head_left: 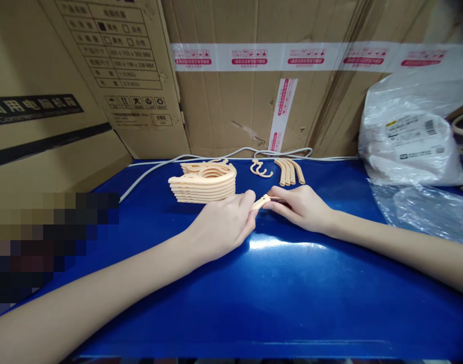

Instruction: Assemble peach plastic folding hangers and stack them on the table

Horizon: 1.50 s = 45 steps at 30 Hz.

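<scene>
My left hand (225,222) and my right hand (301,206) meet over the blue table (277,288), both pinching a small peach plastic piece (262,202) between their fingertips. Just behind my left hand sits a stack of peach plastic hanger parts (204,183). Farther back lie two peach hooks (259,169) and several curved peach arms (290,172) side by side.
Cardboard boxes (246,86) wall the back and the left side. A white cable (216,155) runs along the table's back edge. A white plastic bag (409,136) and clear plastic wrap (424,210) lie at the right.
</scene>
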Available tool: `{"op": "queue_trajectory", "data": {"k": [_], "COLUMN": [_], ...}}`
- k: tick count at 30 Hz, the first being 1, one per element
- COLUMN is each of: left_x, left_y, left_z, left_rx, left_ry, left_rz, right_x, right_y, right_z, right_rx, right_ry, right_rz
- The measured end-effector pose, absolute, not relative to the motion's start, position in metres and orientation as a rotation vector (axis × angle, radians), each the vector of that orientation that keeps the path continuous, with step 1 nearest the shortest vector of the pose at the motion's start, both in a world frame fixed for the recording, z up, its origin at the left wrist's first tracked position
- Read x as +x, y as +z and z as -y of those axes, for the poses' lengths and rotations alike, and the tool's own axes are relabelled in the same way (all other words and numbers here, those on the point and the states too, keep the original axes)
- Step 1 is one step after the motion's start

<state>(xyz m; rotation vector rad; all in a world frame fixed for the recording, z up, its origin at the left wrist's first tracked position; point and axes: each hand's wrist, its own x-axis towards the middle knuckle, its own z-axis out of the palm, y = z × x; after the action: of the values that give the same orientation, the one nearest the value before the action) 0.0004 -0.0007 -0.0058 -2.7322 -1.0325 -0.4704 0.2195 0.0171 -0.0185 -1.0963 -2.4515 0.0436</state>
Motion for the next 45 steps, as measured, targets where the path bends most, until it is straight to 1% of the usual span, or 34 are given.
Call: {"op": "queue_trajectory", "data": {"k": [8, 17, 29, 38, 45], "left_x": [-0.001, -0.004, -0.004, -0.004, -0.004], "left_y": [-0.011, -0.016, -0.015, -0.016, -0.013], "left_z": [-0.003, -0.007, -0.008, -0.006, -0.007], "left_rx": [-2.717, -2.746, -2.689, -2.822, -2.85], "left_ry": [-0.524, -0.533, -0.554, -0.499, -0.443], "left_rz": [0.889, 0.807, 0.714, 0.774, 0.796], "right_x": [0.222, 0.222, 0.221, 0.222, 0.22], "right_y": [-0.02, -0.019, -0.02, -0.018, -0.018], "right_z": [-0.016, -0.012, -0.012, -0.012, -0.012], "right_rx": [-0.999, -0.967, -0.784, -0.669, -0.698], "right_ry": [0.027, -0.387, -0.684, -0.656, -0.584], "right_rz": [2.474, 2.547, 2.493, 2.544, 2.532]}}
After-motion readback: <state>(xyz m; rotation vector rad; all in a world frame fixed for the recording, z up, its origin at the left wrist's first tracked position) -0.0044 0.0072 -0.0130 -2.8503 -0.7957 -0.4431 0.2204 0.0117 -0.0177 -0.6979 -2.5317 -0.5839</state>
